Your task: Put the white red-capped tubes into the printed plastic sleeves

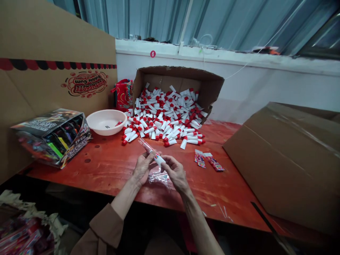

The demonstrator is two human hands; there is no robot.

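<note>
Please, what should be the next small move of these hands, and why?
Perhaps the right hand should gently push the white tube into the clear plastic, seemingly a sleeve, because the left hand steadies it and the right hand is at its white end.

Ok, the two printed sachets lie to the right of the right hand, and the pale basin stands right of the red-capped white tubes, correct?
Not quite: the head view shows the pale basin standing left of the red-capped white tubes. The two printed sachets do lie to the right of the right hand.

Red table (111, 166), white wall (239, 95)
</note>
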